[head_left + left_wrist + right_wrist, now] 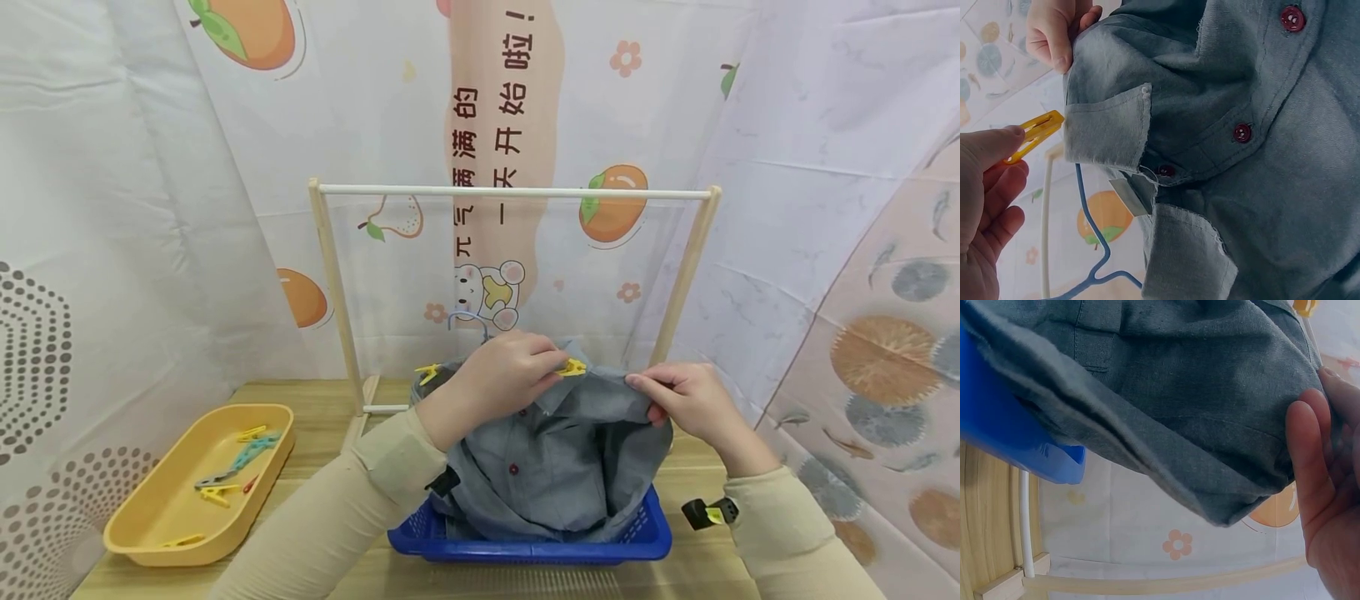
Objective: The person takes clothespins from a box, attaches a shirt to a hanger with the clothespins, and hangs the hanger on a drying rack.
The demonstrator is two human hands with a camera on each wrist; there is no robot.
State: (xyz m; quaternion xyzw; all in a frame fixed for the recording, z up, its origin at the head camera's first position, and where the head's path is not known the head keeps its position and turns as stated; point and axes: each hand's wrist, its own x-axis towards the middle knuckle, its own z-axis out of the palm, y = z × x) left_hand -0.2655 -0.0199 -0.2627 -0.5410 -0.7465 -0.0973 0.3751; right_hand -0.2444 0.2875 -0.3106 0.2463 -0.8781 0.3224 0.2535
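"Head view: where is the grey shirt [558, 479] found, and how is it held?"

"It is bunched in and above the blue basket [525, 551], with a blue hanger [1092, 275] seen at its neck. By the left hand [506, 375], a yellow clip [574, 367] is pinched between thumb and fingers, its tip brought to the cloth edge beside the collar [1107, 128]. By the right hand [688, 400], the shoulder is pinched, thumb laid on top."

"Has the cloth been bitten by the clip?"

"That cannot be told. A firm bite would probably be helped if the edge were kept taut by the right hand and the clip spread fully, with cloth and hanger arm caught together. If only a fold were nipped, slipping might be expected. The other yellow clip [427, 373], at the opposite shoulder, could be matched for level."

"And the surroundings?"

"A wood-grained table [318, 433] is used. On it, to the left, a yellow tray [168, 500] is set, in which yellow and teal clips are scattered. Behind the basket, a white rail [517, 192] is carried by wooden posts [337, 292]. The back is closed off by a curtain [382, 100] printed with oranges and lettering."
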